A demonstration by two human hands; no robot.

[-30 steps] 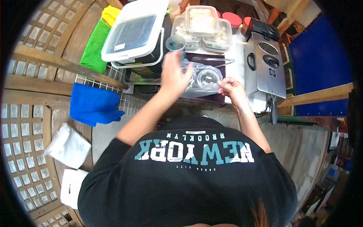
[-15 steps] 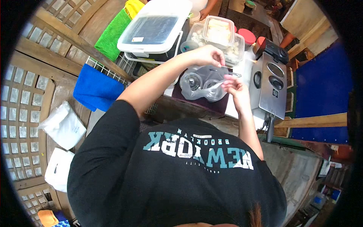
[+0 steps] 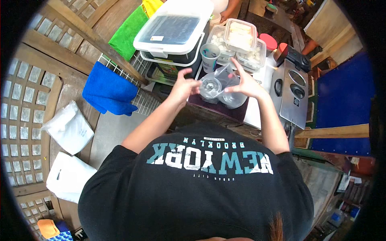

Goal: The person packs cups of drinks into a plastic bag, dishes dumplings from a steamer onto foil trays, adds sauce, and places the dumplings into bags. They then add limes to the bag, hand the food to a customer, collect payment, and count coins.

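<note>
A clear plastic bag (image 3: 230, 75) with clear plastic cups (image 3: 211, 86) in or under it lies on the dark mat (image 3: 219, 110) at the counter's front edge. On the left of these cups is my left hand (image 3: 185, 87), its fingers apart and their tips close to or touching the nearer cup's side. My right hand (image 3: 246, 83) spreads thumb and forefinger at the bag's right side, against the film. One fingertip shows dimly through the plastic. A printed cup (image 3: 210, 58) stands upright just behind the bag.
Behind left stands a large lidded box (image 3: 173, 30). Food containers (image 3: 241, 36) are stacked behind the cups. A metal appliance (image 3: 291, 92) sits at right. A blue towel (image 3: 108, 88) hangs on a wire rack. A person's hand (image 3: 225, 15) shows at the far back.
My left hand has come back from above the bag to the cups' left side. My right hand has moved slightly up and left, fingers spreading. The view has shifted a little.
</note>
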